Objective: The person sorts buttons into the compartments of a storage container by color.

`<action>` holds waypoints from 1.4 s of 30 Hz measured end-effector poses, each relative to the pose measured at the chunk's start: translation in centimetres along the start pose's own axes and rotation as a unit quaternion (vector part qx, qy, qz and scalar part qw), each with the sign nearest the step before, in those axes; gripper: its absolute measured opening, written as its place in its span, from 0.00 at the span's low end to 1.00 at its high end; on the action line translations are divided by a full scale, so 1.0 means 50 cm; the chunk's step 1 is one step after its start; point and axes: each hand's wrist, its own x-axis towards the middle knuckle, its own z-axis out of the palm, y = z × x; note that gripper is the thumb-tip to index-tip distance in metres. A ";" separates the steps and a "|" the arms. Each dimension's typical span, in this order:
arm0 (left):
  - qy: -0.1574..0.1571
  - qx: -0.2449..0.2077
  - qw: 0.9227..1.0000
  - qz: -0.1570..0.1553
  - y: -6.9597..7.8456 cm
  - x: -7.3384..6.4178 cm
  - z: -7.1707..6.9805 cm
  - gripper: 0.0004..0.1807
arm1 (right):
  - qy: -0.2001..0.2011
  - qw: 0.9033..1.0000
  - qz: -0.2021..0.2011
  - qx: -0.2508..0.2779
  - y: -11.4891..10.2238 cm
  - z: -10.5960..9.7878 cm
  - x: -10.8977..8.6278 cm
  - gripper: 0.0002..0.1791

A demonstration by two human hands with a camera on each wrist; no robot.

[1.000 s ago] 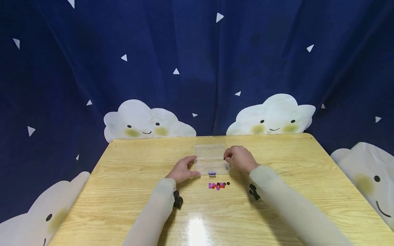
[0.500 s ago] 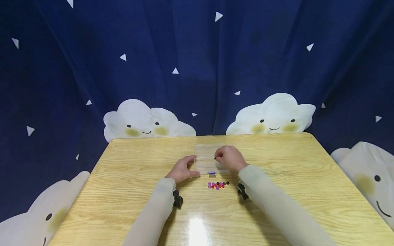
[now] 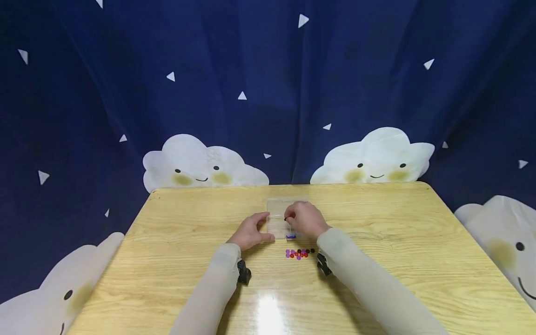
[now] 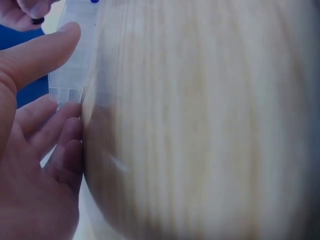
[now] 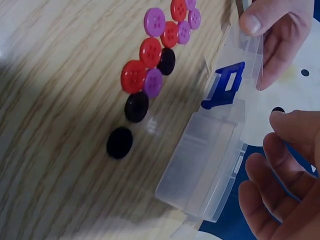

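A clear plastic box (image 3: 277, 231) with a blue latch (image 5: 227, 86) stands on the table, its lid (image 3: 276, 204) raised back. My left hand (image 3: 248, 231) holds the box's left end, thumb near the front corner and fingers along the side. Between thumb and forefinger, my right hand (image 3: 304, 218) pinches a small black button (image 4: 38, 21) above the box. Its other fingers (image 5: 270, 172) curl loosely in the right wrist view. In front of the box lie several loose buttons: red (image 5: 133, 76), purple (image 5: 154, 22) and black (image 5: 119, 142).
The wooden table (image 3: 188, 214) extends around the box. A dark blue curtain (image 3: 209, 70) with white triangles and clouds hangs behind and at the sides. Dark wrist devices, such as the one (image 3: 244, 273) on the left, sit under both sleeves.
My right hand has moved left with the black button, from the box's right edge to over its middle. The left hand and the loose buttons stay in place.
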 end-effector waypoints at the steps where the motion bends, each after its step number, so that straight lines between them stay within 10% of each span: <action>1: -0.001 0.001 1.000 0.001 0.001 0.000 -0.001 0.45 | 0.001 1.000 0.000 0.001 -0.001 0.001 0.000 0.03; 42: -0.002 0.005 1.000 -0.011 0.006 0.003 -0.001 0.44 | -0.024 1.000 -0.013 -0.002 -0.010 0.020 -0.004 0.04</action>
